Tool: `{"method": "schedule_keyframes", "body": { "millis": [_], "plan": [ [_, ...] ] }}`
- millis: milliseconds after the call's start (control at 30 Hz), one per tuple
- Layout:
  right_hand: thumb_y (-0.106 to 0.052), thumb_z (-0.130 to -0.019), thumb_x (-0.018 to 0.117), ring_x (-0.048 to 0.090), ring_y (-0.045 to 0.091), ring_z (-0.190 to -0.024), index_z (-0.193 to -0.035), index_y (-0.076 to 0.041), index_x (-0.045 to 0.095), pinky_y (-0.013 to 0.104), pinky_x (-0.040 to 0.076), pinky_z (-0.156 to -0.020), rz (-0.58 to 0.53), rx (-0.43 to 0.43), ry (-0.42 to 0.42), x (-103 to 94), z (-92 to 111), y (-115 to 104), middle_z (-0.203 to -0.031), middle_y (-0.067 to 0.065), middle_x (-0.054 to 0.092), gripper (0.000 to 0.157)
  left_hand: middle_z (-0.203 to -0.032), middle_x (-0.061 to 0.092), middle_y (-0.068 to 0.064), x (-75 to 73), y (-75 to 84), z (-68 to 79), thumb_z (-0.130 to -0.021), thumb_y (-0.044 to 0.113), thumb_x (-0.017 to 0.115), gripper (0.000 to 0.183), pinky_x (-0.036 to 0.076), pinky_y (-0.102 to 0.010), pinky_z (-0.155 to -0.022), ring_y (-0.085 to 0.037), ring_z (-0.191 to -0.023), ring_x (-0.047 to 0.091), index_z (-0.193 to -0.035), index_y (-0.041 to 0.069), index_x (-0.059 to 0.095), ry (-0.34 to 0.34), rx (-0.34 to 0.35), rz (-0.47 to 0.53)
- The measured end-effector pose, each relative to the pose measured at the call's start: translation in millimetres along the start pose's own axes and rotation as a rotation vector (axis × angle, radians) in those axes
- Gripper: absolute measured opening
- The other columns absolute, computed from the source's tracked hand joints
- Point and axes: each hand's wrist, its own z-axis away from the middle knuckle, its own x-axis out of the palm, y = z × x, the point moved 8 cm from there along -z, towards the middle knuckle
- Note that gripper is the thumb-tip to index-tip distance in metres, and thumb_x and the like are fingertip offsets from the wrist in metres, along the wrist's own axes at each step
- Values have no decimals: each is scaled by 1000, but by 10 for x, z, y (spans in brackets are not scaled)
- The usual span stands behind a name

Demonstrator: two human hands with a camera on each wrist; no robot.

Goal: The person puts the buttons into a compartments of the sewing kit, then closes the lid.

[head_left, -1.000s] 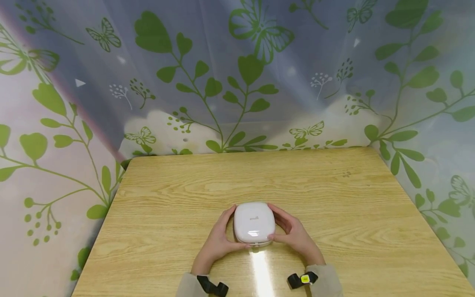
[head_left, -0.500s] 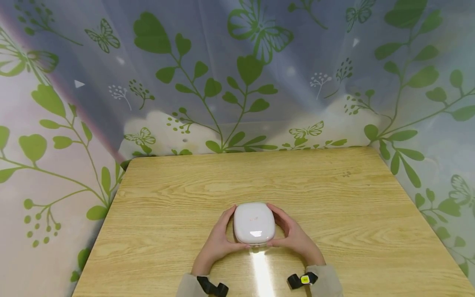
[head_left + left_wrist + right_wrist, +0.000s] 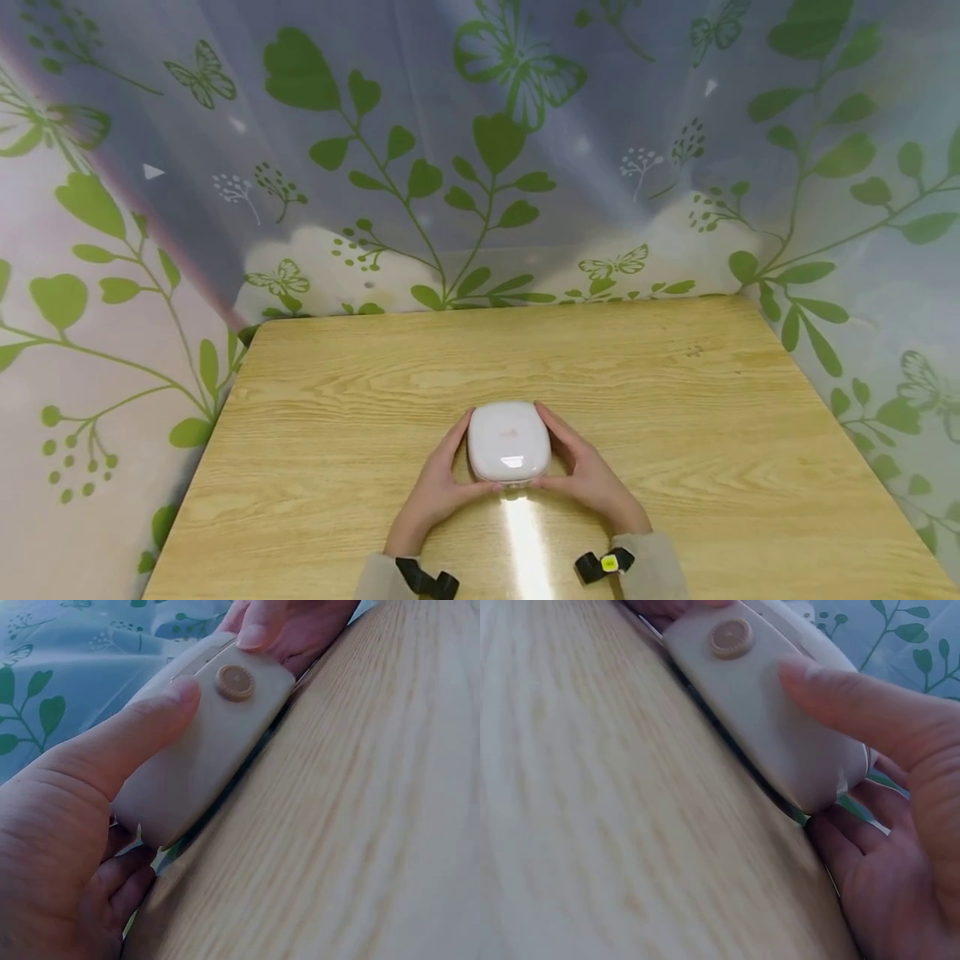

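Note:
A white, glossy case (image 3: pixel 509 437) with rounded corners is between my two hands near the front middle of the table. Faint lettering marks its lid, and a round tan knob (image 3: pixel 235 682) sits on its front side. My left hand (image 3: pixel 435 487) grips the left side, thumb (image 3: pixel 154 724) on the front face and fingers round the back. From the right, my right hand (image 3: pixel 588 479) holds it the same way, its thumb (image 3: pixel 840 694) beside the knob (image 3: pixel 731 638). A dark gap runs under the case's lower edge; whether it touches the table I cannot tell. The lid looks closed.
The wood-grain table (image 3: pixel 360 375) extends around the case. A curtain (image 3: pixel 420 167) printed with green leaves and butterflies hangs behind the table and along both sides. Each wrist wears a black strap with a small camera (image 3: pixel 588 568).
The right thumb has slid down from the lid's edge to the front of the case. The case has shifted slightly away from me, both hands still holding it. The head view has turned a little.

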Motion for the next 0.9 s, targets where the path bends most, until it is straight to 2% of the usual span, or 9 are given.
{"method": "schedule_keyframes", "body": {
  "millis": [167, 433, 667, 900],
  "plan": [
    [-15, -77, 86, 17, 26, -149, -159, -21, 23, 24, 21, -117, 28, 10, -2, -33, -31, 0, -164, 3, 18, 103, -164, 19, 0, 45, -9, -48, -74, 45, 86, 115, 21, -47, -120, -21, -149, 19, -160, 17, 16, -19, -3, -6],
    [-10, -77, 86, 21, 32, -148, -159, -15, 24, 27, 22, -118, 86, 9, -10, -100, -96, -64, -163, 8, 21, 102, -163, 21, -1, 43, 20, -105, -74, 44, 87, 115, 20, -42, -121, -20, -148, 21, -160, 13, 18, -9, -26, 5],
    [1, -76, 84, 19, 36, -147, -157, -5, 23, 51, 19, -117, 49, 18, -15, -89, -155, -124, -162, 17, 20, 102, -161, 26, -8, -16, 94, -145, -73, 43, 87, 114, 24, -45, -119, -25, -147, 24, -158, 7, 21, -6, -17, -71],
    [-7, -77, 85, 21, 29, -148, -158, -17, 24, 46, 22, -118, 50, 25, -8, -123, -182, -41, -162, 9, 22, 102, -161, 25, -7, -22, 80, -202, -74, 44, 86, 113, 25, -45, -119, -24, -147, 24, -159, 10, 20, -28, -19, -56]
  ]
}}
